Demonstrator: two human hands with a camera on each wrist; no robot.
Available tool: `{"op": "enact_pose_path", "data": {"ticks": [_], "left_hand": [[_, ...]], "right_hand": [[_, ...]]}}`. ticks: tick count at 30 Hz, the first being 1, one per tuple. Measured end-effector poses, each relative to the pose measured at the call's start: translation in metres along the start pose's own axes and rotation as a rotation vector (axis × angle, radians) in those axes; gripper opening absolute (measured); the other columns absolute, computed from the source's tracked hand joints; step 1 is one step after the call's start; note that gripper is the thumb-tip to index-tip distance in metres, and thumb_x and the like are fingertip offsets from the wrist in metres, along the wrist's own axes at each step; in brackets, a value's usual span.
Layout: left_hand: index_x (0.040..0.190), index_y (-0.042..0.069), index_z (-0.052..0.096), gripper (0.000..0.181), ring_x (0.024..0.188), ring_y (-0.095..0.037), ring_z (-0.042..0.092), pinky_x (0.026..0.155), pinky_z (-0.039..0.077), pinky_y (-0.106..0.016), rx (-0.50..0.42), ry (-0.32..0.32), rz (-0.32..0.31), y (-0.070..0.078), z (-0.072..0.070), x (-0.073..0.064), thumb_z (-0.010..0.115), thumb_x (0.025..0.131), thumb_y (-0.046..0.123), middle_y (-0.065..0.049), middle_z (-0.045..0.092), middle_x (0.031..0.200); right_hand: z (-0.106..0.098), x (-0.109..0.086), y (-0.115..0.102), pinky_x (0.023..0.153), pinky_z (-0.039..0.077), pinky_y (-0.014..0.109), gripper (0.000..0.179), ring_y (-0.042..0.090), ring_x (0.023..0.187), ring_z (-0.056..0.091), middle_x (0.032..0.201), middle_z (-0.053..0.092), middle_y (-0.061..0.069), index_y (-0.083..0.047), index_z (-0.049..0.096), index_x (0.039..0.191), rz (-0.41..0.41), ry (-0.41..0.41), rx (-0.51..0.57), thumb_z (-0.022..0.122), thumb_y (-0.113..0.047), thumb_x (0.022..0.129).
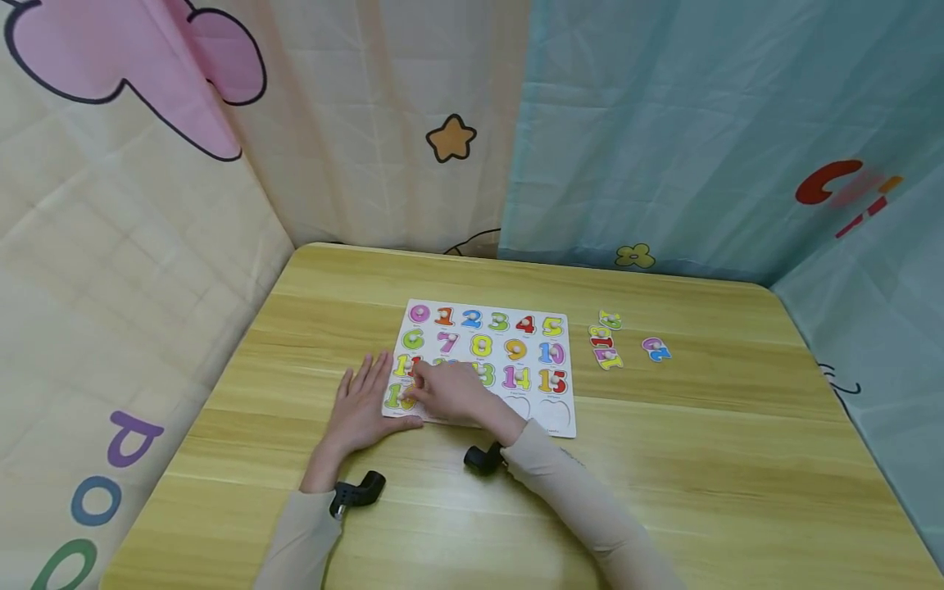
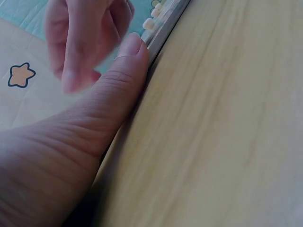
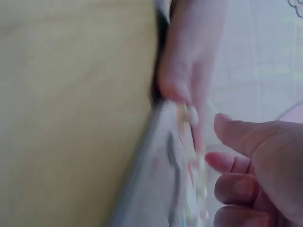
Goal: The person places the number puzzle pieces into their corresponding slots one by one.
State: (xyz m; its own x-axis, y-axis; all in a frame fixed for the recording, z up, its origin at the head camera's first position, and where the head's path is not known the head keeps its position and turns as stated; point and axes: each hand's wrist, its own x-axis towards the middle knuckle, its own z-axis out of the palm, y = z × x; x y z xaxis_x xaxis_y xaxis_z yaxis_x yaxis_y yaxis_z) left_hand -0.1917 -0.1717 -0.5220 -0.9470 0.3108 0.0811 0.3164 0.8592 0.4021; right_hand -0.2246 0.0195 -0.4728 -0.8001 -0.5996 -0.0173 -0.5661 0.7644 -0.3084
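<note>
A white number puzzle board lies on the table, filled mostly with bright knobbed number pieces. My left hand rests spread along its left side, the thumb lying against the near edge. Over the board's lower left is my right hand, fingertips close to the green-and-orange 16 piece. In the right wrist view, that hand's thumb and index finger stand apart with nothing between them, beside a white knob; the other fingers are curled. The hand hides part of the lower rows.
Right of the board lie several loose number pieces: a yellow-green one, a red-and-yellow one, a purple-and-yellow one, and a purple-and-blue one farther right. The wooden table backs onto printed curtains.
</note>
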Motion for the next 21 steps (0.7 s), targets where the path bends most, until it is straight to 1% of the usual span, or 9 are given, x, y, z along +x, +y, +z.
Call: {"op": "enact_pose_path", "data": {"ticks": [4,6,9,11,17,21], "left_hand": [[0.152,0.004,0.012,0.121,0.143,-0.031,0.001,0.111,-0.005,-0.051,-0.003,-0.004,-0.004,0.001,0.0,0.001,0.059,0.069,0.078,-0.012,0.01,0.157],[0.152,0.004,0.012,0.121,0.143,-0.031,0.0,0.111,-0.005,-0.05,-0.008,-0.008,-0.009,0.001,-0.001,0.001,0.06,0.069,0.077,-0.012,0.01,0.157],[0.152,0.004,0.012,0.121,0.143,-0.03,-0.001,0.111,-0.006,-0.05,-0.013,-0.014,-0.013,0.001,-0.002,0.0,0.061,0.069,0.077,-0.012,0.009,0.157],[0.152,0.004,0.011,0.122,0.143,-0.03,-0.002,0.111,-0.007,-0.049,-0.013,-0.023,-0.014,0.002,-0.003,0.0,0.061,0.069,0.077,-0.012,0.008,0.158],[0.153,0.006,0.008,0.121,0.143,-0.029,-0.004,0.11,-0.008,-0.048,-0.008,-0.04,-0.021,0.002,-0.002,0.001,0.057,0.069,0.08,-0.01,0.006,0.158],[0.152,0.003,0.011,0.121,0.143,-0.031,-0.001,0.111,-0.006,-0.05,0.001,-0.026,-0.022,0.002,-0.002,0.0,0.059,0.07,0.078,-0.012,0.008,0.158]], "right_hand": [[-0.019,-0.013,0.03,0.043,0.026,0.024,0.023,0.009,0.045,0.036,0.052,0.04,-0.006,-0.018,0.055,0.092,0.042,0.064,0.062,0.057,-0.041,0.094],[-0.026,-0.021,0.048,0.042,0.024,0.024,0.022,0.009,0.044,0.034,0.052,0.04,-0.006,-0.017,0.056,0.096,0.083,0.102,0.082,0.058,-0.039,0.094],[-0.037,-0.034,0.077,0.043,0.026,0.026,0.022,0.012,0.045,0.037,0.054,0.043,-0.003,-0.014,0.057,0.099,0.175,0.141,0.104,0.06,-0.035,0.094],[-0.042,-0.046,0.1,0.044,0.028,0.027,0.023,0.014,0.046,0.039,0.056,0.046,-0.002,-0.013,0.057,0.101,0.222,0.166,0.117,0.061,-0.034,0.093],[-0.058,-0.091,0.166,0.046,0.033,0.029,0.024,0.016,0.051,0.043,0.067,0.049,0.002,-0.009,0.056,0.106,0.305,0.183,0.154,0.063,-0.028,0.093],[-0.069,-0.117,0.197,0.05,0.035,0.03,0.027,0.017,0.056,0.044,0.071,0.05,0.004,-0.006,0.055,0.11,0.377,0.162,0.158,0.062,-0.025,0.094]]}}
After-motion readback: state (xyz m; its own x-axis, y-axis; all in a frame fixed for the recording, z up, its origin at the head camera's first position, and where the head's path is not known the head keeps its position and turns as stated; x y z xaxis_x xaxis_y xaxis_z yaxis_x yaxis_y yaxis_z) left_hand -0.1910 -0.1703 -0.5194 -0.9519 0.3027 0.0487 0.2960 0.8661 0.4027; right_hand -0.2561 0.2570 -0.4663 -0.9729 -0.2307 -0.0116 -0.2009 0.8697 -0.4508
